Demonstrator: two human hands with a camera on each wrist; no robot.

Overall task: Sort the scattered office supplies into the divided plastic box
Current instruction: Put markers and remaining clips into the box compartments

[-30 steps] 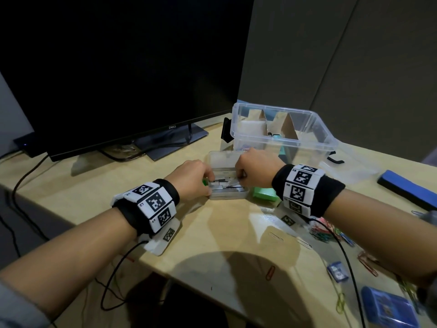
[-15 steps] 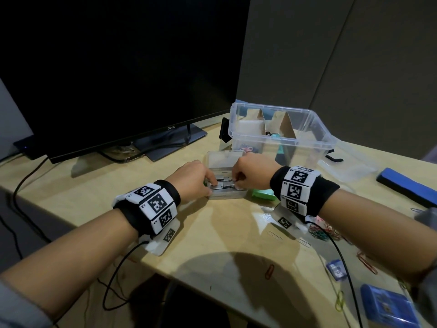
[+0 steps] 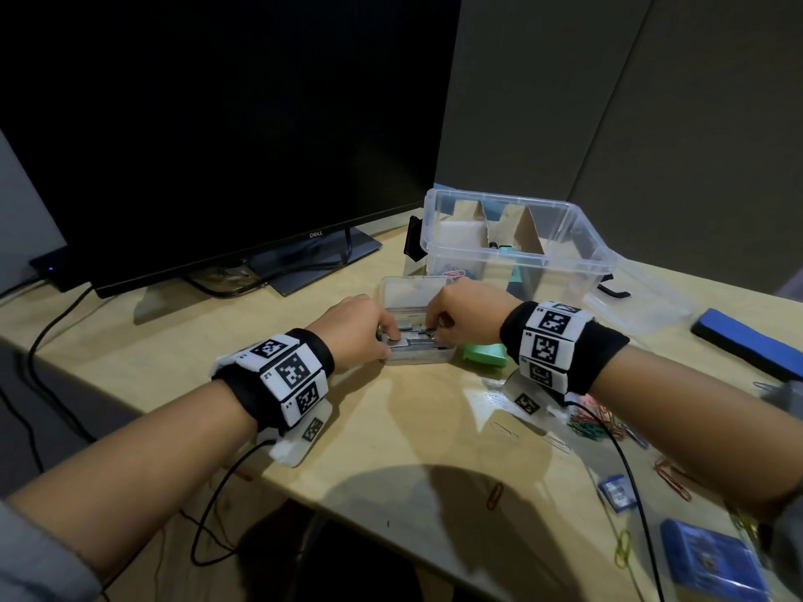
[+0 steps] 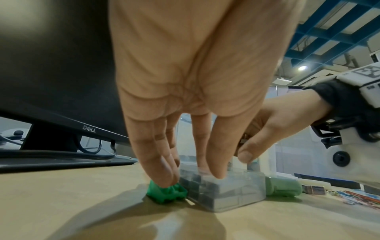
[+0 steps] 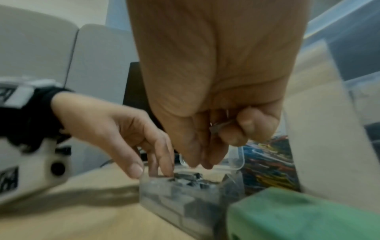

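A small clear staple case (image 3: 417,356) lies open on the desk, just in front of the divided clear plastic box (image 3: 499,202). My left hand (image 3: 382,336) reaches down with straight fingers that press on the staple strips inside (image 4: 191,178). Its outer fingers touch a small green piece (image 4: 166,193) at the case's left side. My right hand (image 3: 439,328) hovers over the case's right half. Its curled fingers pinch a grey strip of staples (image 5: 222,126), and its fingertips (image 5: 193,164) point into the case. A green block (image 3: 484,354) lies against the case's right end.
A black monitor (image 3: 217,145) stands at the back left on its stand. At the right lie a heap of coloured paper clips (image 3: 604,423), loose clips, a small blue packet (image 3: 617,493), a blue box (image 3: 712,562), a blue bar (image 3: 747,341) and the clear lid (image 3: 643,297).
Both hands stay at the staple case. The right hand has shifted slightly left over the staples, while the left keeps pressing on them.
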